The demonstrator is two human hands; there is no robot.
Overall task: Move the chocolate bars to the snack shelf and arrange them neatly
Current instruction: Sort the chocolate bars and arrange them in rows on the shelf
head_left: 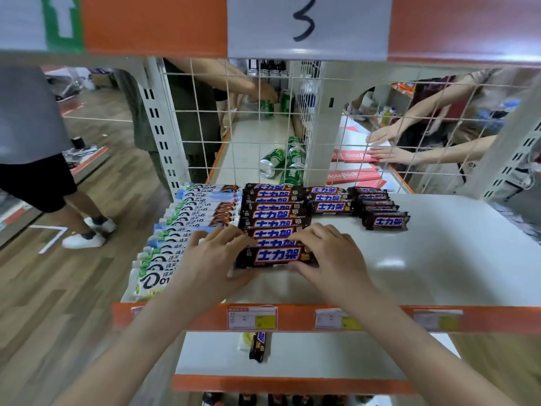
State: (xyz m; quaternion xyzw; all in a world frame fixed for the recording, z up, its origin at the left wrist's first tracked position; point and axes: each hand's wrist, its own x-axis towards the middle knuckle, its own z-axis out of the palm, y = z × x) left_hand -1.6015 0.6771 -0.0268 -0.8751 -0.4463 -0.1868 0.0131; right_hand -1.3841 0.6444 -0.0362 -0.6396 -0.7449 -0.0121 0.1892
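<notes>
Snack shelf, white, orange front rail. Item: front chocolate bar, dark wrapper, lying flat at the near end of a long column of chocolate bars. Left hand grips its left end, right hand its right end (fingers on top, thumbs at the near edge). To the left, touching: column of white-wrapped bars. Two shorter rows of small dark bars toward the back. Lower shelf: one loose bar.
</notes>
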